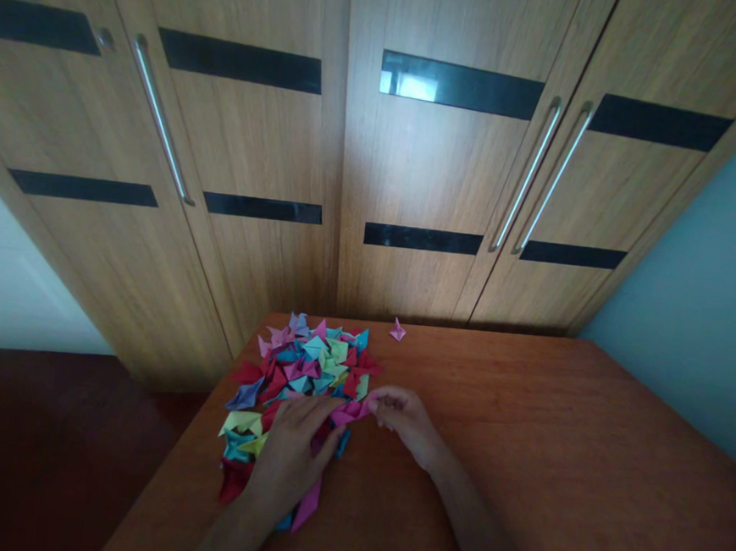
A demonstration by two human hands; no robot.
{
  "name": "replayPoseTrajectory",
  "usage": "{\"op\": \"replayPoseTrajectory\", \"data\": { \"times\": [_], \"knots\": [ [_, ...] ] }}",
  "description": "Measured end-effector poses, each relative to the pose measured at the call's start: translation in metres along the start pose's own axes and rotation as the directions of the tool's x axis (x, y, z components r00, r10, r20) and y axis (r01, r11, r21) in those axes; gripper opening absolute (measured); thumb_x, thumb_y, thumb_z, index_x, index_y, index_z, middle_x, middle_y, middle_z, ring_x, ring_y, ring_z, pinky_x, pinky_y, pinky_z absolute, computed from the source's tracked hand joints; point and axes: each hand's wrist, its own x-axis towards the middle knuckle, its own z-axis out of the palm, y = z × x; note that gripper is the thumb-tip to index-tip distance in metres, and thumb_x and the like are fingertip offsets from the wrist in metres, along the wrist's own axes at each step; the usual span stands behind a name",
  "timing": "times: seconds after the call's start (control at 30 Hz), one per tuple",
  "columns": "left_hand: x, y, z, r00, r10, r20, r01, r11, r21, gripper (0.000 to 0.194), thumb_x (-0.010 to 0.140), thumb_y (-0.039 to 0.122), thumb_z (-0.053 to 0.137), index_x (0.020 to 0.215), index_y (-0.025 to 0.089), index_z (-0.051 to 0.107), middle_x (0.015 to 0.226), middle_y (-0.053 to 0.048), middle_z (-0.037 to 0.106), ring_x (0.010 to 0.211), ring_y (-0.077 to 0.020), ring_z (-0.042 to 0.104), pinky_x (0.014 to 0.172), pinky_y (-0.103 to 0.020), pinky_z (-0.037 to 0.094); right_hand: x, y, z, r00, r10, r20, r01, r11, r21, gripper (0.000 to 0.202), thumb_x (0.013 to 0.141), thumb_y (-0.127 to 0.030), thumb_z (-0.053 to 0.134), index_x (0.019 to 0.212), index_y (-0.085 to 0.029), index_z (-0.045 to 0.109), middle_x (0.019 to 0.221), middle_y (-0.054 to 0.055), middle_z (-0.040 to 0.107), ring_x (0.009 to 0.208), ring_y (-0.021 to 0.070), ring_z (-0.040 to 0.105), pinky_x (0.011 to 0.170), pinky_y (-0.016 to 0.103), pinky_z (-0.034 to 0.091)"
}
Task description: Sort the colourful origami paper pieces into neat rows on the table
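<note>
Closest in, the left hand (297, 440) arches over part of the heap, thumb and forefinger pinching one end of a pink folded paper (352, 413); the right hand (404, 418) pinches its other end over the brown counter (519, 457). Beyond them I see the heap of colourful paper folds (310, 360), then a small pink piece (398, 330) apart near the far edge, and the wooden wardrobe (414, 177) behind.

At the lower centre we lose part of the folded-paper pile (302, 368) beneath the left hand (294, 444) — how many pieces lie there we cannot count — while the right hand (406, 420) hides one end of the pink paper (350, 412), and the bottom edge cuts off both forearms (474, 509).
</note>
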Motion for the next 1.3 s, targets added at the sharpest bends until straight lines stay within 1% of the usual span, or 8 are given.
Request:
{"op": "replayPoseTrajectory", "data": {
  "times": [0.17, 0.4, 0.53, 0.77, 0.87, 0.97, 1.1, 1.3],
  "knots": [
    [0.000, 0.004, -0.004, 0.998, -0.006, -0.056, 0.001, 0.997, -0.079, 0.027, 0.087, 0.028, 0.053, 0.113, 0.023, 0.058, 0.107, -0.007, 0.066, 0.100, -0.0223, 0.061, 0.086, -0.037, 0.049, 0.000, 0.000, -0.002, 1.000, 0.022, 0.004, -0.023, 0.996, 0.083, 0.031, 0.076, -0.048, 0.063, 0.081, -0.018, 0.066, 0.056, -0.003, 0.054, 0.050, 0.0079, 0.043, 0.049, 0.020, 0.032],
    [0.008, 0.007, -0.012, 0.998, -0.060, 0.002, 0.059, 0.979, -0.197, 0.016, 0.087, 0.023, 0.051, 0.096, 0.022, 0.065, 0.094, -0.003, 0.069, 0.087, -0.0184, 0.064, 0.079, -0.030, 0.050, 0.001, 0.003, -0.004, 0.999, 0.020, -0.036, -0.015, 0.990, 0.143, 0.028, 0.076, -0.045, 0.064, 0.075, -0.016, 0.065, 0.058, -0.003, 0.054, 0.052, 0.0079, 0.045, 0.050, 0.020, 0.033],
    [0.021, 0.014, -0.022, 0.991, -0.095, 0.098, 0.122, 0.938, -0.325, 0.013, 0.085, 0.024, 0.054, 0.090, 0.023, 0.066, 0.082, 0.001, 0.070, 0.073, -0.0138, 0.063, 0.069, -0.022, 0.049, 0.003, 0.006, -0.006, 0.997, 0.023, -0.070, -0.003, 0.963, 0.270, 0.026, 0.074, -0.042, 0.066, 0.076, -0.017, 0.065, 0.057, -0.004, 0.052, 0.051, 0.0075, 0.043, 0.049, 0.020, 0.033],
    [0.062, 0.031, -0.027, 0.962, 0.027, 0.271, 0.107, 0.877, -0.469, 0.013, 0.084, 0.023, 0.056, 0.088, 0.022, 0.069, 0.078, 0.002, 0.070, 0.072, -0.0120, 0.062, 0.066, -0.019, 0.045, 0.007, 0.006, -0.017, 0.990, 0.064, -0.128, -0.010, 0.924, 0.383, 0.025, 0.074, -0.043, 0.064, 0.079, -0.018, 0.063, 0.062, -0.003, 0.053, 0.052, 0.0075, 0.043, 0.049, 0.019, 0.033],
    [0.091, 0.033, -0.016, 0.976, 0.106, 0.193, -0.006, 0.890, -0.457, 0.013, 0.083, 0.019, 0.057, 0.087, 0.022, 0.069, 0.083, 0.001, 0.070, 0.076, -0.0123, 0.061, 0.071, -0.020, 0.044, 0.011, 0.013, -0.029, 0.953, 0.067, -0.297, 0.009, 0.969, 0.247, 0.025, 0.078, -0.043, 0.055, 0.078, -0.019, 0.061, 0.060, -0.003, 0.053, 0.051, 0.0089, 0.044, 0.048, 0.020, 0.032],
    [0.128, 0.035, 0.005, 0.981, 0.161, 0.107, -0.111, 0.922, -0.371, 0.013, 0.082, 0.016, 0.057, 0.084, 0.021, 0.069, 0.084, 0.000, 0.069, 0.077, -0.0127, 0.060, 0.073, -0.022, 0.043, 0.017, 0.023, -0.041, 0.888, -0.032, -0.459, -0.009, 0.996, -0.088, 0.023, 0.078, -0.039, 0.051, 0.077, -0.019, 0.062, 0.060, -0.002, 0.055, 0.054, 0.0118, 0.050, 0.052, 0.022, 0.037],
    [0.179, 0.037, 0.043, 0.979, 0.167, 0.118, -0.153, 0.981, -0.122, 0.016, 0.083, 0.018, 0.055, 0.082, 0.021, 0.070, 0.086, -0.003, 0.065, 0.078, -0.0135, 0.059, 0.073, -0.022, 0.043, 0.019, 0.032, -0.047, 0.891, -0.150, -0.429, -0.053, 0.903, -0.426, 0.023, 0.081, -0.034, 0.046, 0.080, -0.021, 0.065, 0.065, 0.000, 0.062, 0.061, 0.0144, 0.057, 0.060, 0.024, 0.041],
    [0.219, 0.035, 0.099, 0.971, 0.136, 0.196, -0.137, 0.990, -0.008, 0.021, 0.083, 0.016, 0.051, 0.078, 0.020, 0.071, 0.086, -0.004, 0.062, 0.080, -0.0157, 0.057, 0.074, -0.025, 0.043, 0.017, 0.029, -0.041, 0.924, -0.142, -0.356, -0.119, 0.777, -0.619, 0.023, 0.082, -0.023, 0.045, 0.085, -0.024, 0.068, 0.075, -0.001, 0.068, 0.067, 0.0132, 0.060, 0.063, 0.022, 0.040]
  ]
}}
